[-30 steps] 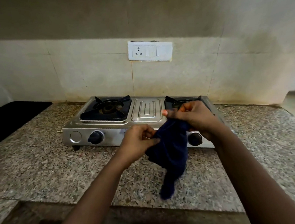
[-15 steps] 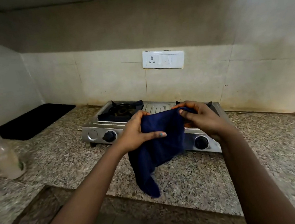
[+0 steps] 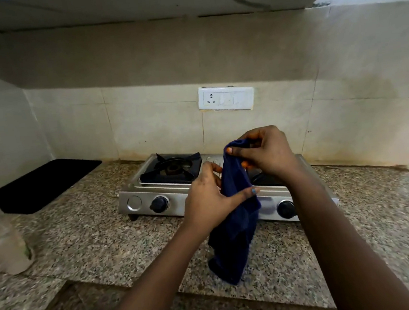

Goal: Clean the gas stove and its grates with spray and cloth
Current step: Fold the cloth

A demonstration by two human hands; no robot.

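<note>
While the granite counter spreads out below both hands as before, the wider view now takes in more of the wall and an overhang above them. Behind the hands sits the steel gas stove, its left grate in place beyond the left hand and the right burner hidden behind the right hand, neither apparently wiped yet. Half a second ago the dark blue cloth was spread wide between the hands; now it hangs gathered into a narrow fold. The right hand has lifted and pinches its top corner, while the left hand, lower, grips its middle with the thumb across the front. Far left of the hands stands a blurred clear bottle, possibly the spray. Cleaning proper seems still to come.
</note>
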